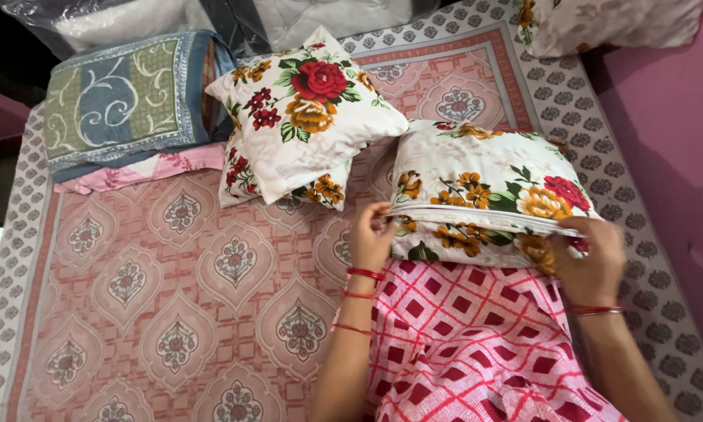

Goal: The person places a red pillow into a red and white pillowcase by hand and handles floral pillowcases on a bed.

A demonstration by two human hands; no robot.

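The floral pillow (477, 191) lies on the bed (156, 297) at two o'clock — soft, light, floppy. Left hand (371, 234) and right hand (590, 262) each pinch its near seam — probably the best hold.

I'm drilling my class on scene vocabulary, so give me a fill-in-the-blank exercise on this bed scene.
1. Both hands grip the open edge of a floral ____ cover.
2. The left hand wears red ____ at the wrist.
3. Two floral cushions lie stacked beside a folded blue and ____ quilt.
4. The right hand holds the cover's ____ end.

Missing words: cushion; bangles; green; right
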